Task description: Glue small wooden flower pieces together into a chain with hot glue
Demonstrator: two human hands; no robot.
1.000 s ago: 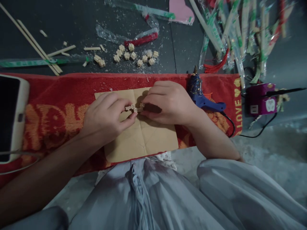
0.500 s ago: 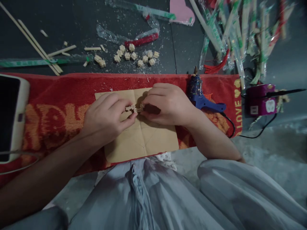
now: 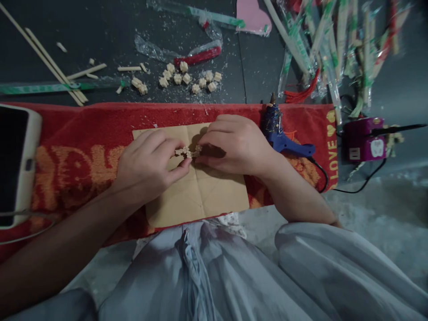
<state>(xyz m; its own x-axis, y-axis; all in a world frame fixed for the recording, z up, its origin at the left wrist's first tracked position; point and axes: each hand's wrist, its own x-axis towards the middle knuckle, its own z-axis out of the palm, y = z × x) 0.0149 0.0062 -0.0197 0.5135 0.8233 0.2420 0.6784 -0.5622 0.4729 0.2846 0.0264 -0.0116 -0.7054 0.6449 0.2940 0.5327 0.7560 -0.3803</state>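
Note:
Between my two hands is a small chain of pale wooden stick clusters (image 3: 186, 152), held just over a creased tan paper sheet (image 3: 177, 203). My left hand (image 3: 150, 160) pinches its left part between thumb and fingers. On the right, my right hand (image 3: 230, 145) closes thumb and fingertips around the other end, hiding part of it. The sheet lies on a red towel (image 3: 83, 118) with orange and yellow lettering. A blue glue gun (image 3: 281, 138) rests on the towel just right of my right hand.
Several loose stick clusters (image 3: 177, 78) lie beyond the towel among white scraps. Long thin sticks (image 3: 50, 62) are at the far left, above a phone (image 3: 15, 165). Wrapped sticks (image 3: 321, 44) heap at the back right. A purple power block (image 3: 364, 140) with a cord sits at the right.
My right hand has shifted very slightly, its fingers still on the right end of the chain. My left hand and the other things look unmoved.

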